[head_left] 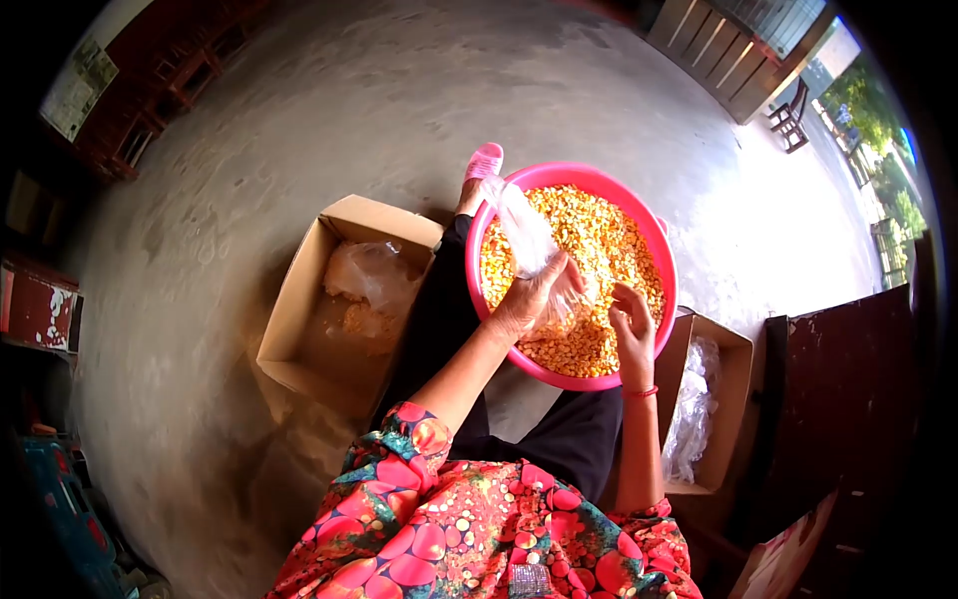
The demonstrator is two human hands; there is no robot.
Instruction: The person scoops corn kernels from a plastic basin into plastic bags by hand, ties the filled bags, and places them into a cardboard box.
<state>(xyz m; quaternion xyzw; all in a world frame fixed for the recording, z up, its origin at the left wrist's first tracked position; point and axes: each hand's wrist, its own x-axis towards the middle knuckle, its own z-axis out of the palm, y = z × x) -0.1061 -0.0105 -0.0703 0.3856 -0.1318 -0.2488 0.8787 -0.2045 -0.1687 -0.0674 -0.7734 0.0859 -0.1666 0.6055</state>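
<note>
A pink basin full of yellow-orange corn kernels sits at my knees. Over its near left side, my left hand grips a clear plastic bag. One part of the bag stretches up across the rim, and another hangs below my fingers, just above the kernels. To the right of it, my right hand is above the kernels with its fingers curled in and closed. Whatever they may hold is too small to make out.
On the floor at left, an open cardboard box contains filled plastic bags. Another cardboard box at right holds crumpled clear bags. Dark red furniture stands beyond it. A wooden chair is by the bright doorway.
</note>
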